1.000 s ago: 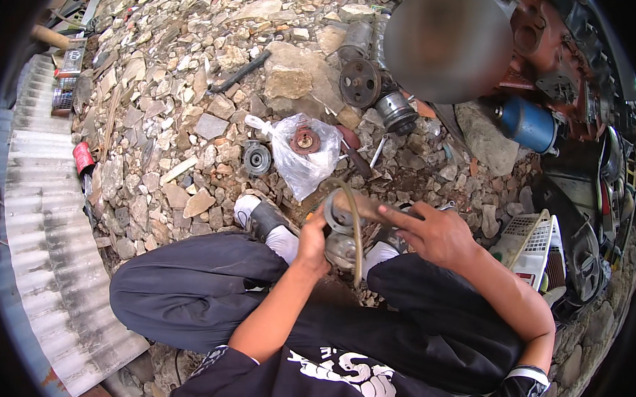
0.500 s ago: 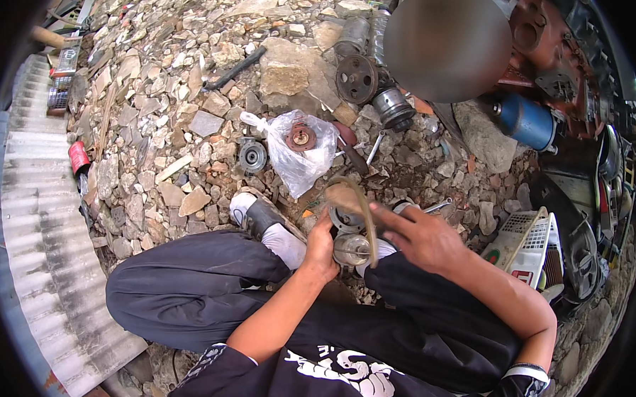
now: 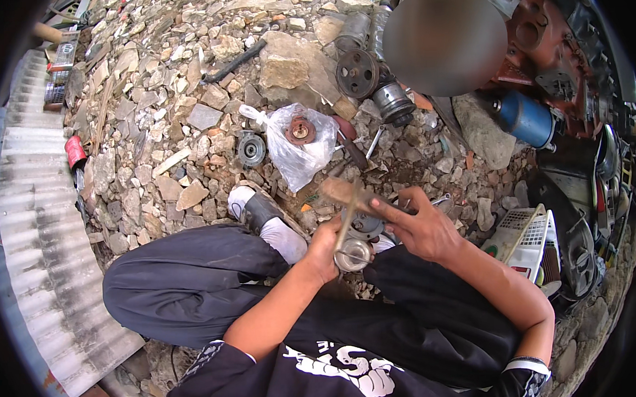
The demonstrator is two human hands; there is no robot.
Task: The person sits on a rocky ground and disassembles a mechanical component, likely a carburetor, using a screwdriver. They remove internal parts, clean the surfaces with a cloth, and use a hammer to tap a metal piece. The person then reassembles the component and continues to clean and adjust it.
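My left hand (image 3: 324, 251) is closed around the left side of a grey metal part with a round flange (image 3: 364, 226) and a silver cup-like end (image 3: 352, 255), held above my shoes. Across the top of that part, my right hand (image 3: 424, 226) grips a long brown, wooden-looking tool (image 3: 340, 190). A thin tan strip, blurred by motion, crosses the part beside the left fingers; whether it belongs to the tool I cannot tell. Beyond my hands lies a clear plastic bag (image 3: 295, 157) with a rusty round part (image 3: 300, 131) at it. A grey metal ring-shaped part (image 3: 250, 149) sits left of the bag.
Rubble covers the ground. A spanner (image 3: 374, 143), a pulley (image 3: 357, 74) and a metal cylinder (image 3: 393, 104) lie farther off. At right are a blue canister (image 3: 524, 121), a white plastic basket (image 3: 518, 234) and rusty castings (image 3: 538, 36). Corrugated sheeting (image 3: 46, 231) runs along the left.
The grey part has turned, showing more of its flange. The tan strip has swung left and tilted. My right hand has shifted slightly up and its thumb has lifted.
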